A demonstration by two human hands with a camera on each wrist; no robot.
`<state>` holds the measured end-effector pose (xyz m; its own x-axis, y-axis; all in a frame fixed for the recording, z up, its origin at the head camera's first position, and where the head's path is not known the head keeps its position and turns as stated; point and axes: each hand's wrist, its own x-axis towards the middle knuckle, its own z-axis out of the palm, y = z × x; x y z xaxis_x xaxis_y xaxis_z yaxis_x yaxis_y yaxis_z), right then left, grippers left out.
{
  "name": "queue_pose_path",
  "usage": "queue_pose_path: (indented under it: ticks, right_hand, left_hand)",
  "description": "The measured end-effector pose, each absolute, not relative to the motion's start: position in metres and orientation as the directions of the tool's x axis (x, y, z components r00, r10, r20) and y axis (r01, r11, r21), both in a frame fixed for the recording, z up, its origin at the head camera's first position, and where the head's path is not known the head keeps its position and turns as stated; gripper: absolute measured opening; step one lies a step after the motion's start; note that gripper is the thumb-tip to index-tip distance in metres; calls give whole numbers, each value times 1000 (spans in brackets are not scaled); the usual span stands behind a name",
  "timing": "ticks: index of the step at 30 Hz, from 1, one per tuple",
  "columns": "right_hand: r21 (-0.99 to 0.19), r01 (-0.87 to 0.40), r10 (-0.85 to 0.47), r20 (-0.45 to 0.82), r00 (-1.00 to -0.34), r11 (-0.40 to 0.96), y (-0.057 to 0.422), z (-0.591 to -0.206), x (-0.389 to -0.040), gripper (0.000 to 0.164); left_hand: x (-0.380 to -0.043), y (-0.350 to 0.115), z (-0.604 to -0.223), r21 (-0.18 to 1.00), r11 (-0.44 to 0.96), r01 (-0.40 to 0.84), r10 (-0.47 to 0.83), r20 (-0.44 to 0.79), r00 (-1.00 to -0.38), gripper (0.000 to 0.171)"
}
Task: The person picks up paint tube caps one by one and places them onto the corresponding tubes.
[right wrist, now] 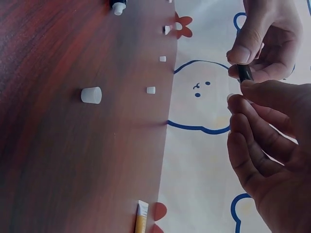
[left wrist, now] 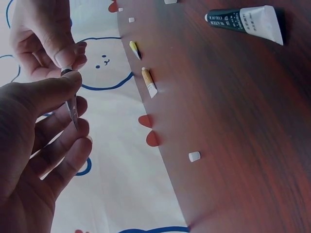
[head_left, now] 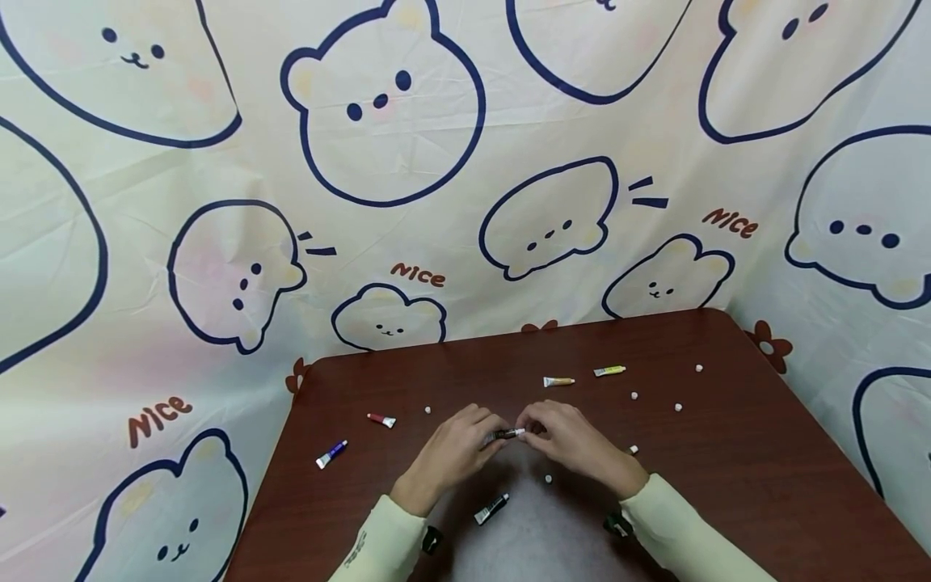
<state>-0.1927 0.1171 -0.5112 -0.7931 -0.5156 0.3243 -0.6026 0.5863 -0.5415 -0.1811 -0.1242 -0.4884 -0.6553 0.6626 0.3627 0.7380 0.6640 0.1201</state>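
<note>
DARK TUBE (head_left: pixel 500 435) HELD ABOVE COUNTER (head_left: pixel 727 485)

Long axis lies roughly crosswise to the person: flat end toward the palm of the left hand (head_left: pixel 454 447), narrow end toward the right hand (head_left: pixel 570 439). Left fingers pinch the body; right fingers pinch the narrow end. Counted on the counter: five tubes, one each red (head_left: pixel 381 420), blue (head_left: pixel 332 454), black (head_left: pixel 492 509), gold (head_left: pixel 558 381) and yellow (head_left: pixel 609 372); five white caps (head_left: pixel 549 479); one pale item (head_left: pixel 634 449), partly hidden, unidentified. Held tube: slim, dark, silvery at its flat end.
</note>
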Motion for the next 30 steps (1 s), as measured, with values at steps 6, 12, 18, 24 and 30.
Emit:
queue_pose_path:
  ticks: [6, 12, 18, 24, 30]
  right_hand:
    - [-549, -599, -522, 313, -794, 582, 118, -515, -192, 9]
    - [-550, -600, -500, 340, -796, 581, 119, -519, -191, 12]
    - [-600, -586, -470, 360, -806, 545, 116, -523, -188, 7]
    - [-618, -583, -438, 390, -810, 527, 115, -524, -187, 11]
    - [-636, -582, -431, 398, -810, 506, 116, -521, -186, 11]
  left_hand:
    - [-182, -124, -493, 118, 649, 751, 663, 395, -636, 21]
    - [-180, -122, -496, 101, 650, 753, 647, 447, -618, 20]
    - [-179, -121, -497, 107, 660, 744, 636, 447, -629, 17]
    - [-179, -122, -497, 120, 661, 741, 628, 454, -633, 18]
    - [-178, -122, -499, 127, 657, 743, 622, 466, -629, 19]
